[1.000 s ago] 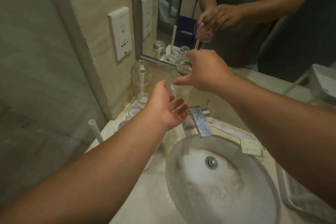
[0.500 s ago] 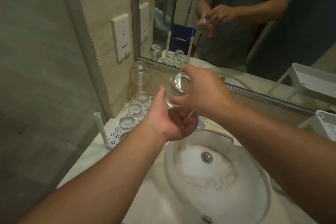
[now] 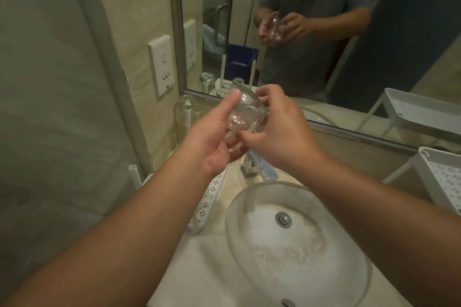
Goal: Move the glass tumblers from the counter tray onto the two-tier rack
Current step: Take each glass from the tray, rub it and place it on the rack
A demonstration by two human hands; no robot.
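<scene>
Hands: both hands were clamped on one glass tumbler (image 3: 245, 113), held in the air above the faucet (image 3: 259, 168) at the back of the sink (image 3: 296, 239).
Left hand (image 3: 212, 142): thumb lay along the tumbler's upper left side; palm and fingers cupped it from below.
Right hand (image 3: 279, 129): fingers wrapped the tumbler's right side, with fingertips on its top and lower edge.
Tumbler position: tilted on its side, clear of the desk (image 3: 199, 269) and touching only the two hands.
Counter tray (image 3: 212, 192): white perforated tray stood on the desk left of the sink, largely hidden by the left forearm; a white post (image 3: 133, 177) rose at its near left corner.
Second tumbler (image 3: 187, 114): stood inverted on an upright post at the tray's far end, near the wall.
Two-tier rack (image 3: 434, 169): white rack stood at the right edge of the view, well apart from the held tumbler.
Mirror (image 3: 324, 32): showed the reflection of both hands around the tumbler.
</scene>
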